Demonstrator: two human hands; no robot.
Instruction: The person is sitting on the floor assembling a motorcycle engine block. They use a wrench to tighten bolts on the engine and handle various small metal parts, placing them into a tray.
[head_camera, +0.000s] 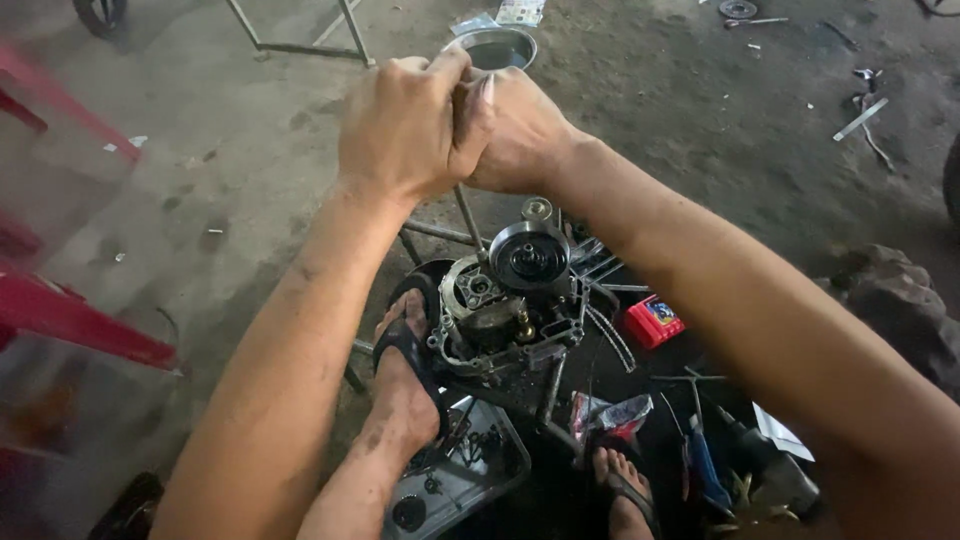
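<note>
Both hands are clasped together high over a small engine block on the floor. My left hand wraps over the top of a long metal tool shaft, and my right hand grips the same handle from the right. The shaft runs down from the fists to the engine's upper left, near a round black cover. The tool's tip is hidden behind engine parts. My left foot in a black sandal presses against the engine's left side.
A metal bowl sits on the concrete beyond my hands. A red box, a plastic packet, a blue-handled tool and a grey parts tray lie near my feet. Red frame bars stand left. Loose tools lie far right.
</note>
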